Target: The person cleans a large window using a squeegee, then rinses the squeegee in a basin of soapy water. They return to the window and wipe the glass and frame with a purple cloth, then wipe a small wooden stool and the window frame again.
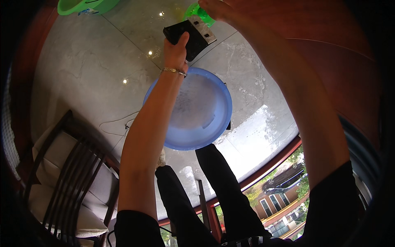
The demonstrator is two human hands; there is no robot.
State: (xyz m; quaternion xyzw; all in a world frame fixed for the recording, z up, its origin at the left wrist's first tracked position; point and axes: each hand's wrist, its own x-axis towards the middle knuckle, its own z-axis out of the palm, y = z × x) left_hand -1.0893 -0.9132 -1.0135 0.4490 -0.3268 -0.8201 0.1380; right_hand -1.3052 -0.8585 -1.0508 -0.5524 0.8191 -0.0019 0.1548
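Observation:
My left hand (176, 52) holds a flat black rectangular part (191, 38) with a pale, dirty-looking strip along one edge, raised beyond the far rim of a blue plastic basin (217, 123). Cloudy greyish water with dark specks lies in the basin. At the top of the view my right hand (216, 10) is at a bright green translucent plastic object (193, 10), perhaps a bottle. Its fingers are partly cut off by the picture's edge, so its grip cannot be made out.
A light green basin (69, 7) stands at the far left. A dark wooden chair (69, 173) with pale cushions is at the lower left. A thin cable (106, 131) lies on the wet grey tiled floor (92, 77). A window (277, 197) is behind my legs.

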